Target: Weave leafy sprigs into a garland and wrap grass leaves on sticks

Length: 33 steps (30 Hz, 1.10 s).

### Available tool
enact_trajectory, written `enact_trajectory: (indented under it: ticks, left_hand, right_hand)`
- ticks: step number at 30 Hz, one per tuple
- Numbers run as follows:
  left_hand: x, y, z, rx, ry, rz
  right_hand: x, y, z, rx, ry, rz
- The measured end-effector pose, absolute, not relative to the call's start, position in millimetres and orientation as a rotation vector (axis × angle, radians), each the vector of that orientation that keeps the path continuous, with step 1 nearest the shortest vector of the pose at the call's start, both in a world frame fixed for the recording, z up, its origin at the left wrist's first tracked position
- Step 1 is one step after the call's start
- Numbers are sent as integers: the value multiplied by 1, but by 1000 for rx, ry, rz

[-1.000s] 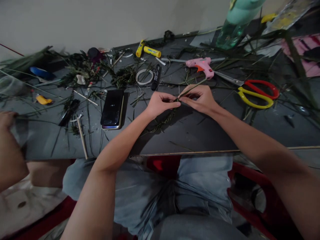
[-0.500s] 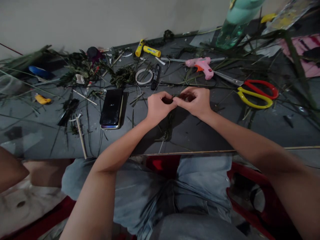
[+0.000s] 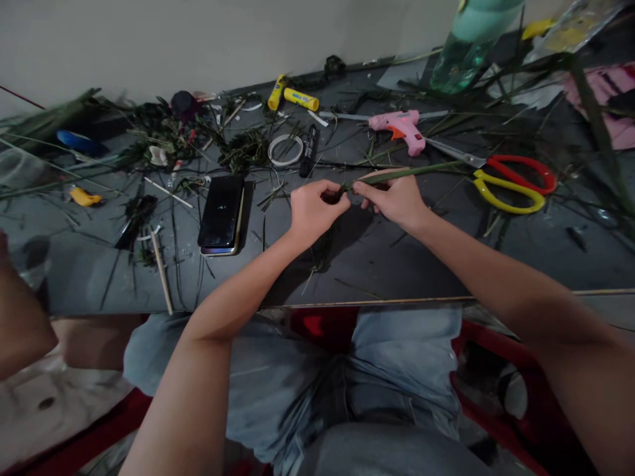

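Near wall [image 3: 198,46]: teal bottle [image 3: 459,56], contents unclear; hands [image 3: 316,210] [image 3: 399,198] pinching green leaf strands [image 3: 421,170].

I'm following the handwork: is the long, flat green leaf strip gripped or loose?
Gripped: the right hand pinches the long, flat green leaf strip, which extends across that hand and off rightward.

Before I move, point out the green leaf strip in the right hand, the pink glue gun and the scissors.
Green leaf strip [image 3: 421,170]: head view, on its free length.
Pink glue gun [image 3: 404,122]: head view, on the body above the trigger.
Scissors [image 3: 476,160]: head view, on the metal near the handles.
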State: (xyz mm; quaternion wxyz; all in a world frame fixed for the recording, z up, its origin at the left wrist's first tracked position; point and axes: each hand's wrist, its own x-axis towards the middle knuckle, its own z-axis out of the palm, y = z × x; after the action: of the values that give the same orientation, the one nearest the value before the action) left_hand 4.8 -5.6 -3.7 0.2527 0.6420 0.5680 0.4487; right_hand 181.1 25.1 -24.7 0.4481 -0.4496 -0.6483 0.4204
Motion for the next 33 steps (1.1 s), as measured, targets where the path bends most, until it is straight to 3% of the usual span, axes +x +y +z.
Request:
enact_trajectory:
  ticks: [9, 19, 33]
  left_hand:
    - [-1, 3, -6, 1583, 1338, 1191]
    - [7, -6, -4, 1606, 1377, 1265]
    - [6, -7, -10, 1863, 1426, 1294]
  right_hand:
    - [184, 30, -19, -879, -1726, 956]
    - [180, 24, -19, -958, -1657, 906]
    - [183, 33, -18, -960, -1610, 1129]
